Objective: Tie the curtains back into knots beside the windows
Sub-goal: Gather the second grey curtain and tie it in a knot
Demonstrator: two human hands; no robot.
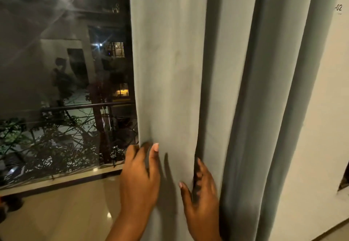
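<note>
- Your left hand [140, 176] is at the curtain's [170, 71] left edge, thumb on the front of the cloth and fingers hooked round behind the edge, pinching it
- Your right hand [200, 201] is lower and to the right, with fingers tucked into the first deep fold and thumb on the front face, so it grips that fold
- The curtain hangs in long grey-green pleats, not yet knotted, between the window [66, 80] on the left and the pale wall [324, 127] on the right
- Through the glass you see a railing [85, 105], foliage and lit buildings at night
- Glossy beige floor [66, 212] lies below the window
</note>
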